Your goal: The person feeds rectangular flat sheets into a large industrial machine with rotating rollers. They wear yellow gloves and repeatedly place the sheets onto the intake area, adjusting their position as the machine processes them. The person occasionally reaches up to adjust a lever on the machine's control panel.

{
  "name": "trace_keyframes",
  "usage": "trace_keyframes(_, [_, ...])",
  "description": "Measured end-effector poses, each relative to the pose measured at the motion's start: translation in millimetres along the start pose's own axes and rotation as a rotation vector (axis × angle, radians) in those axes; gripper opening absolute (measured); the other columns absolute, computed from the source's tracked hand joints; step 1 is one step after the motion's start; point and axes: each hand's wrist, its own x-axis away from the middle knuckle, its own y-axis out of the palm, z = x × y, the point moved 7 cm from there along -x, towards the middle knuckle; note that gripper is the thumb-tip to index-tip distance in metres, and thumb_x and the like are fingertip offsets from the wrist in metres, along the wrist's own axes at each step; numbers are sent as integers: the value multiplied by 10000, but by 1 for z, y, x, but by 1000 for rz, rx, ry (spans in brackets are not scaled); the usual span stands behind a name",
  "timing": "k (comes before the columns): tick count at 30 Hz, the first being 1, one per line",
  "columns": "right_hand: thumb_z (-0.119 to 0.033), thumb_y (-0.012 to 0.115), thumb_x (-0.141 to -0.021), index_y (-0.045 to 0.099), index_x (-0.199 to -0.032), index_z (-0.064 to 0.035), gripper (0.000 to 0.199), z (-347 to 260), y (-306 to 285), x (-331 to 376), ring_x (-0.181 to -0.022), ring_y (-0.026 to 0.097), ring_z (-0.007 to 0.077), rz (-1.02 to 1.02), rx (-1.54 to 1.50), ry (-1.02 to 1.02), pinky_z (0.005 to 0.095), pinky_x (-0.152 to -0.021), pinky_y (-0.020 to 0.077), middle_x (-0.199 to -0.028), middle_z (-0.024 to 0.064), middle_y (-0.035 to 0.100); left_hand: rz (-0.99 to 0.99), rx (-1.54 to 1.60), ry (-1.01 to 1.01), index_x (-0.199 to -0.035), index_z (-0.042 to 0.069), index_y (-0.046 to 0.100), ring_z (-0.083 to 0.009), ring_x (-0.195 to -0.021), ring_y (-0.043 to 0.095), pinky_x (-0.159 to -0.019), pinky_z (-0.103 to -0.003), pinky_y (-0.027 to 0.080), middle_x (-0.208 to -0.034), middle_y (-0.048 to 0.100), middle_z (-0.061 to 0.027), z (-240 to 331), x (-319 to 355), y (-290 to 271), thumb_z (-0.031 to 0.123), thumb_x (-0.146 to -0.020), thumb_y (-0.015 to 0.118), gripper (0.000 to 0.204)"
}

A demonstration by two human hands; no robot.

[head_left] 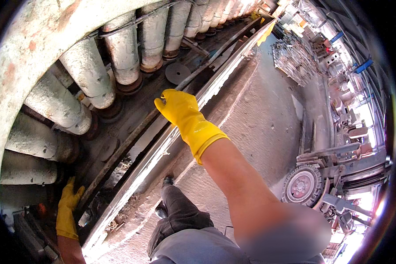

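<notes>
My right hand (182,112), in a yellow rubber glove, is over a long metal rail (119,156). Its fingers are curled toward the thumb, and what they hold, if anything, is hidden. At the lower left, my left hand (67,206) wears a matching glove. Its thumb stands apart from the stretched fingers, beside the near end of the rail. Past the rail runs a dark, dirty machine bed, with a row of thick, worn grey cylinders (123,57) above it. A round grey disc with a small centre hole (177,74) lies on the bed, beyond my right hand.
A bright metal edge (163,147) runs along the machine's near side. My legs (180,211) stand beside it on dusty concrete (255,145). A vehicle's wheel (302,185) is at the right. Farther off lies a heap of flat pieces (295,57).
</notes>
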Motion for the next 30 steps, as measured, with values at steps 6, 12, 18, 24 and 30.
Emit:
trace_keyframes(6, [-519, 633, -972, 748, -1042, -125, 416, 4, -1, 4, -1014, 738, 381, 9, 13, 13, 519, -888, 571, -1064, 139, 779, -52, 103, -67, -1640, 62, 400, -425, -1507, 441, -1250, -454, 359, -1628, 449, -284, 8, -5, 1, 421, -965, 742, 837])
trace_keyframes(12, [-509, 635, -975, 747, -1040, -122, 408, 14, -8, 20, -997, 740, 380, 45, -3, -20, 509, -877, 574, -1067, 147, 781, 87, -68, -74, -1645, -17, 343, -418, -1559, 362, -1271, -437, 320, -1689, 354, -277, -20, -38, 33, 463, -955, 748, 933])
trace_keyframes(18, [-505, 655, -965, 754, -1091, -107, 429, 34, -13, 42, -995, 735, 389, 69, -56, -29, 492, -885, 572, -1059, 156, 787, 174, -106, -168, -1651, -20, 329, -427, -1564, 343, -1289, -446, 283, -1698, 334, -278, -36, -70, 49, 551, -950, 719, 984])
trace_keyframes(24, [-483, 689, -941, 782, -1075, -98, 418, 40, -18, 63, -979, 726, 417, 90, -107, -56, 498, -884, 571, -1044, 174, 783, 260, -57, -212, -1612, -26, 414, -424, -1531, 399, -1267, -450, 324, -1655, 410, -283, -48, -71, 69, 617, -946, 693, 967])
trace_keyframes(30, [-508, 682, -957, 771, -1173, -85, 484, 43, -7, 69, -1065, 727, 386, 75, -67, -22, 473, -957, 562, -1117, 176, 781, 195, -125, -249, -1583, -18, 463, -423, -1513, 427, -1264, -459, 328, -1639, 448, -259, -38, -70, 62, 616, -933, 708, 941])
